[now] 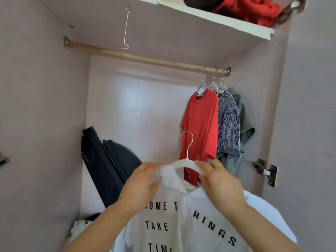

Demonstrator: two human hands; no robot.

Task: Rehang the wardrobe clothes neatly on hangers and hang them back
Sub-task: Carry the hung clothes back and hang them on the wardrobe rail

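Grips: our left hand (143, 180) pinches collar of white black-lettered shirt (163, 215) | right hand (218, 179) clasps white plastic hanger (187, 163) | soft, light, we'd lift by hanger neck

The long wooden rail (145, 60) is bare from its left bracket to near its right end, leaving open room across the wardrobe's left and middle. At the right end three hangers crowd together. They carry a red T-shirt (200, 124), a blue speckled shirt (228, 124) and a grey-green garment (245, 122), which fill the space against the right wall. A thin wire hook (125, 30) dangles under the white-edged shelf (218, 20), above the rail's left part. A dark navy bag (109, 160) leans in the lower left corner. The hands occupy the lower centre: the left hand (141, 180) pinches a white printed shirt (160, 226), and the right hand (218, 179) grips its white plastic hanger (183, 165).
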